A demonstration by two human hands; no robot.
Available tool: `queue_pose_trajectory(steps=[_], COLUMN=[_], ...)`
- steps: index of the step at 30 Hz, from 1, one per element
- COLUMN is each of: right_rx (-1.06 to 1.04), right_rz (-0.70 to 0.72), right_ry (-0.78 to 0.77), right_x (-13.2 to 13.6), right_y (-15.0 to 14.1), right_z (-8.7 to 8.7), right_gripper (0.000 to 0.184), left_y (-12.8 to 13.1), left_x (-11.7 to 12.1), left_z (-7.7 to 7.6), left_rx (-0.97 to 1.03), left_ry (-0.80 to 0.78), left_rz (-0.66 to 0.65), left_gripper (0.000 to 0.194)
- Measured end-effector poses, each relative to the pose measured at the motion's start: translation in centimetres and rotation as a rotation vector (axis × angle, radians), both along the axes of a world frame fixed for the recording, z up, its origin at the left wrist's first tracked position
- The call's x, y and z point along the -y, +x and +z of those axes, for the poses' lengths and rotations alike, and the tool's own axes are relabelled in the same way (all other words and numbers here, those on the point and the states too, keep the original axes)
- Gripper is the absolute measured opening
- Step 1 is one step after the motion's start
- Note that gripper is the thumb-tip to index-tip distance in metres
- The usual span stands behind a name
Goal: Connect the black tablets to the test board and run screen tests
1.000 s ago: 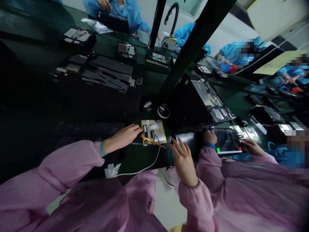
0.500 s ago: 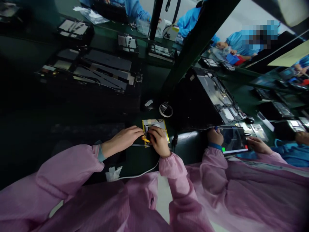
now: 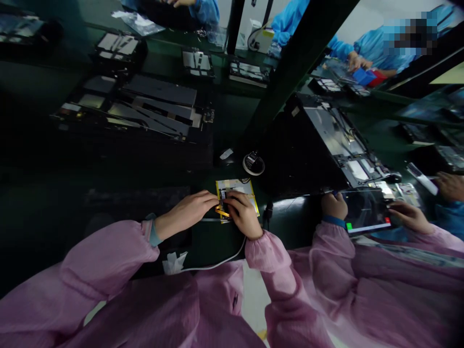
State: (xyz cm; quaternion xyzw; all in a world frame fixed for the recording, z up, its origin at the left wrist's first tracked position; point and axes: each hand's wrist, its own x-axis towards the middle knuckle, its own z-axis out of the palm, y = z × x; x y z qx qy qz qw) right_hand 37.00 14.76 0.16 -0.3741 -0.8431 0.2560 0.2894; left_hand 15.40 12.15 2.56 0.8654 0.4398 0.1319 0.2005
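Hands were at the yellow-edged panel [image 3: 232, 184], seemingly midway through handling.
On the surface [image 3: 208, 244], the orange strip [image 3: 222, 211] was bent, its attachment unclear; the left hand [image 3: 188, 212] had fingers nearly together, the right hand [image 3: 244, 215] curled partly closed over the panel, any grip impossible to confirm.

Yellow-edged panel [image 3: 237, 184]: flat, thin, pale face with dark parts, lying on desk [image 3: 210, 246] between left grip [image 3: 186, 212] and right grip [image 3: 244, 217], partly hidden under right grip. Orange strip [image 3: 222, 211]: narrow, bent, over panel's near-left part, between both grips' fingertips; exact contact unclear.
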Motion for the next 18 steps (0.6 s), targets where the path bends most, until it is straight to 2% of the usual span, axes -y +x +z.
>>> queue_pose_trajectory(steps=[8,14,18], right_rx=[0.039,0.217,0.241], right_rz=[0.064,0.070,0.053], right_ry=[0.065,0.148,0.175], right_x=[-0.1,0.3,0.5], right_y=[0.3,-0.4,-0.6], right_z=[-0.1,0.6,0.9], right_gripper=[0.029,0.034,0.036], left_y=[0.3,0.4,0.7], left_x=[0.3,-0.1,-0.1], left_z=[0.6,-0.2,0.1], left_rx=[-0.046,-0.042,-0.033], left_ry=[0.038,0.029,0.165], left_rz=[0.010,0.012,0.027], left_gripper=[0.033,0.028,0.022])
